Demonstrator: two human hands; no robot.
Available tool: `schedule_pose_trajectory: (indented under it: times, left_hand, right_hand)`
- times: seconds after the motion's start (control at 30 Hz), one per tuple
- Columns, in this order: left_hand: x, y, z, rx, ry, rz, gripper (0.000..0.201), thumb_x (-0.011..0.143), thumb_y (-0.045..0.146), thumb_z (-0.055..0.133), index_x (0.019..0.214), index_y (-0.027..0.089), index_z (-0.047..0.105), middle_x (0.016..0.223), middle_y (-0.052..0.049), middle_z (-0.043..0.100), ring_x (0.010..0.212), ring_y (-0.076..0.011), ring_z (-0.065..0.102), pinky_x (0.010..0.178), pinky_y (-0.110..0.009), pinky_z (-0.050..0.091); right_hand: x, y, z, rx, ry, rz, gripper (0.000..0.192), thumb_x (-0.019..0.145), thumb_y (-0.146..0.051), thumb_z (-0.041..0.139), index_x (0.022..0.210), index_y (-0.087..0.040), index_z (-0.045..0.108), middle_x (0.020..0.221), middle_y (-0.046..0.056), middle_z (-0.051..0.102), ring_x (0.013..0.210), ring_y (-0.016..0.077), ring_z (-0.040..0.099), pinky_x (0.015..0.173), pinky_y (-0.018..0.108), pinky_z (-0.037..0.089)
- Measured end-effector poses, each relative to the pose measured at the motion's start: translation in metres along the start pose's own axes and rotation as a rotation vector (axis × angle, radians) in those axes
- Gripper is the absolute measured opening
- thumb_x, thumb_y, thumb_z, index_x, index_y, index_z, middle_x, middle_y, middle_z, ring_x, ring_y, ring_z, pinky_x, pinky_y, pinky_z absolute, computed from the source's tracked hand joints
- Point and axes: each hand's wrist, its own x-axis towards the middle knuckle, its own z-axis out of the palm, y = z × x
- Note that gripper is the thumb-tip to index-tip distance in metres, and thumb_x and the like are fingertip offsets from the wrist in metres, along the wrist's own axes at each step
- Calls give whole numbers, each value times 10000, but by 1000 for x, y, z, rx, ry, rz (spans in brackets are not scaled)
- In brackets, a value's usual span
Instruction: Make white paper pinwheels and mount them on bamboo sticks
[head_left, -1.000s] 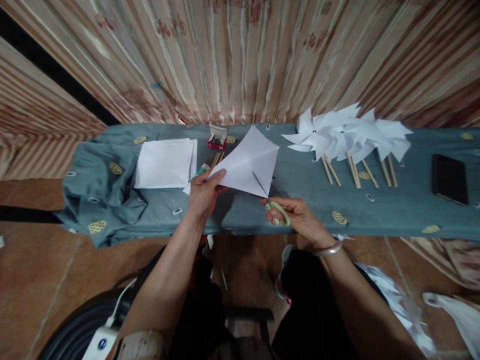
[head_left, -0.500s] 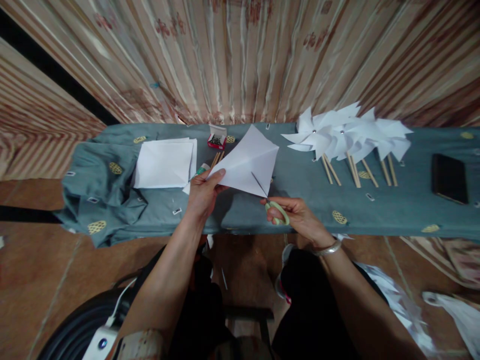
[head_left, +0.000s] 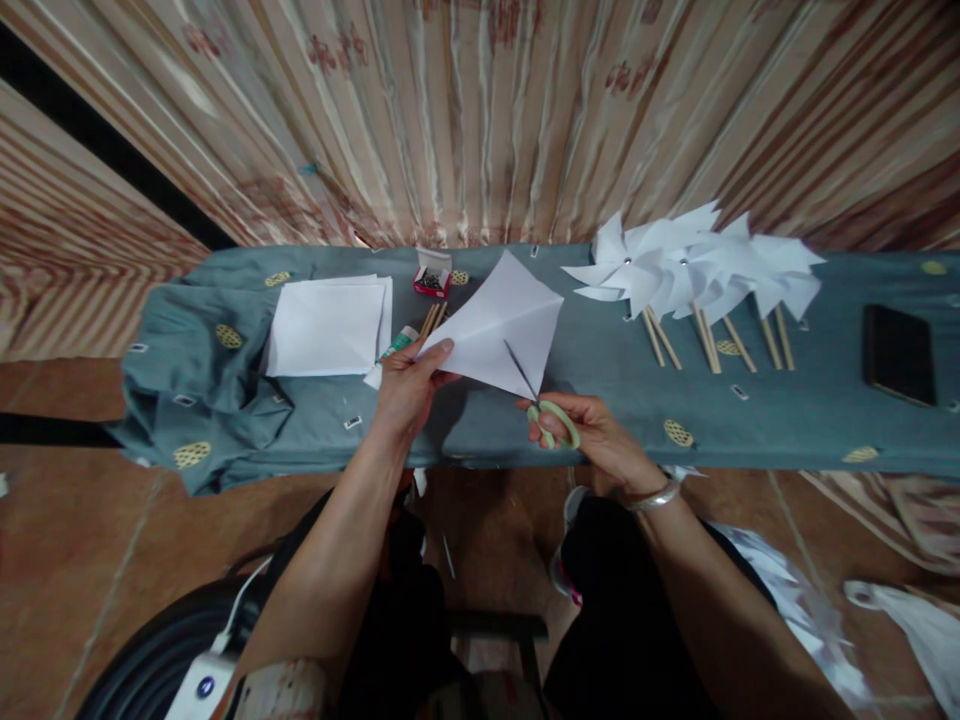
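My left hand pinches the left corner of a creased white paper square, held above the grey-blue cloth-covered table. My right hand grips green-handled scissors. Their blades reach up into the paper from its lower right corner, along a diagonal crease. A silver bangle sits on my right wrist.
A stack of white paper squares lies at the left, with a small red box of pins, a glue stick and wooden sticks beside it. Several finished white pinwheels on sticks lie at the right, a black phone beyond them. Striped curtain behind.
The scissors have cut slightly further up into the paper, and the sheet has shifted a little to the right. My left hand has barely moved.
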Motion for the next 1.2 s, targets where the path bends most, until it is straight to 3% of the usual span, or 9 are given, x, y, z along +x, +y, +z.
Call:
schedule_pose_trajectory:
  times: [0.43,1.2]
  left_hand:
    - [-4,0,2,-24,-30,-32,283,536,288,872,752,157,745,785,-15,708,658,-115,640,518,-200,545]
    - [-2,-2,2,-31,12,-28,270,547,250,861,761,135,744,796,-45,696,664,-131,627,512,-211,535]
  right_hand:
    - [4,1,1,-52,-17,-20,514,651,-667,739,729,-169,639,677,-3,611,578,84,518,543,215,440]
    - [10,7,6,22,21,10,444,645,-581,784,747,-171,645,635,-31,588,525,64,501,500,207,412]
